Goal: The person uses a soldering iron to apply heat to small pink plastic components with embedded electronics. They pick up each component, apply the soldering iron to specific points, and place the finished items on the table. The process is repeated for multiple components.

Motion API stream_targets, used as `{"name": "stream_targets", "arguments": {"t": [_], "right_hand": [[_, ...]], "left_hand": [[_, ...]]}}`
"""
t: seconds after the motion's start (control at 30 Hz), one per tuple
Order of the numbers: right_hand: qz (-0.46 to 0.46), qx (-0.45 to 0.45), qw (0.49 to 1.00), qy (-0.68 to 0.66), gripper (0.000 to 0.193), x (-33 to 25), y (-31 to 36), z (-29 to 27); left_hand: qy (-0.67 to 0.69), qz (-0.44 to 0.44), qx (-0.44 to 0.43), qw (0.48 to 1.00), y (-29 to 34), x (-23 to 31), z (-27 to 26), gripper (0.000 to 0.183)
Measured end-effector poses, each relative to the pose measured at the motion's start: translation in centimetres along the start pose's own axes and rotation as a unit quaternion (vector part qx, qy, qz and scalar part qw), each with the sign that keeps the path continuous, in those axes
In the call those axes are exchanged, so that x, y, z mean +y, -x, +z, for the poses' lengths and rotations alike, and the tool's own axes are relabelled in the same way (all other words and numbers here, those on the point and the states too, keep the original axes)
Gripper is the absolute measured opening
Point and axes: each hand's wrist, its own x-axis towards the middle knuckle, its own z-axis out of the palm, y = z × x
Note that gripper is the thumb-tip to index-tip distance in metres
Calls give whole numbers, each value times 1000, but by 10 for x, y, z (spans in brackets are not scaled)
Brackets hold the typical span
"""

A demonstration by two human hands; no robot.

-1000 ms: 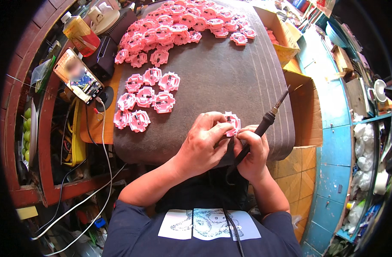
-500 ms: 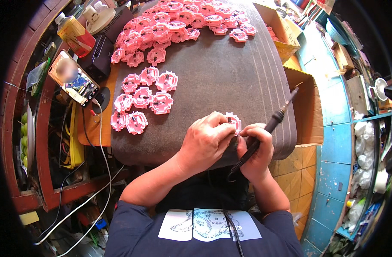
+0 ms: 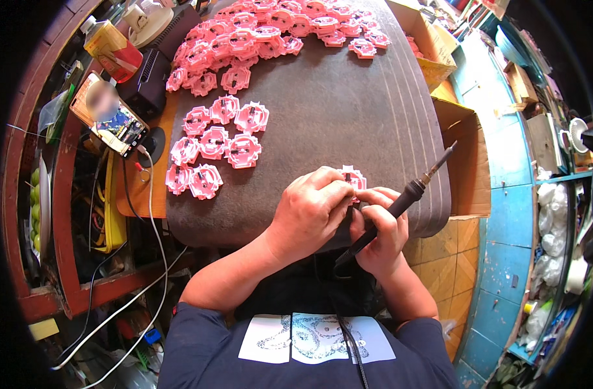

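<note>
A pink plastic part point(image 3: 353, 176) with a dark piece in its middle lies near the table's front edge. Against its near left side, my left hand point(image 3: 311, 206) is closed, fingertips pinched on it; the exact grip is hidden. My right hand point(image 3: 382, 235) holds a black-handled soldering iron point(image 3: 408, 199) across its palm, the metal tip pointing up and right, away from the part. Thumb and forefinger of that same hand meet the left fingertips at the part's near edge. Something small and dark shows between the hands, too small to name.
Several similar pink parts point(image 3: 214, 142) sit in rows at the left, and a large heap point(image 3: 244, 40) covers the far end. Cardboard boxes point(image 3: 468, 162) stand along the right edge. A phone point(image 3: 109, 115) on a stand, a bottle point(image 3: 112, 48) and a white cable point(image 3: 159, 236) are at left.
My right fingers have closed in on the left fingertips at the pink part. The soldering iron has shifted slightly, its tip now a little lower and further right.
</note>
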Motion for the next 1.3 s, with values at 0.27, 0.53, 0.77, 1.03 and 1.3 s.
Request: {"name": "stream_targets", "arguments": {"t": [0.27, 0.53, 0.77, 1.03, 1.3], "right_hand": [[-1, -3, 1000, 19, 34, 2, 0, 0], [-33, 48, 998, -20, 38, 0, 9, -32], [-2, 41, 999, 20, 58, -18, 5, -70], [18, -8, 999, -41, 25, -25, 4, -79], [8, -23, 999, -48, 24, -24, 4, -75]], "left_hand": [[1, -18, 2, 1000, 0, 1, 2, 14], [-22, -4, -16, 1000, -2, 1, 0, 14], [-20, -13, -25, 999, -2, 1, -1, 15], [-25, -33, -32, 999, -7, 7, -2, 14], [-13, -47, -39, 998, -7, 7, -2, 13]]}}
